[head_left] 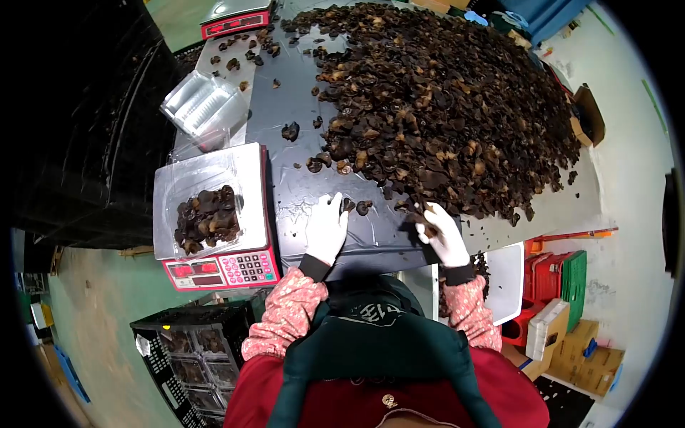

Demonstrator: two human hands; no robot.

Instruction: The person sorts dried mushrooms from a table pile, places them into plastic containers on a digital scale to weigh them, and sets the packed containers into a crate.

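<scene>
My left hand [327,230], in a white glove, rests near the front edge of the grey table, its fingers next to a small dark fungus piece [347,205]. Another dark piece [364,207] lies just right of it. My right hand [444,234], also gloved in white, is closed on dark fungus pieces [419,217] at the near edge of the big pile [442,107]. To the left, a clear plastic tray [208,217] holding dark fungus sits on a red and white scale [253,214].
Empty clear trays [203,103] are stacked behind the scale. A second scale [235,23] stands at the back left. A black crate [153,321] with packed trays is at lower left. Below the table at right are a white bin [505,282] and a green crate [574,289].
</scene>
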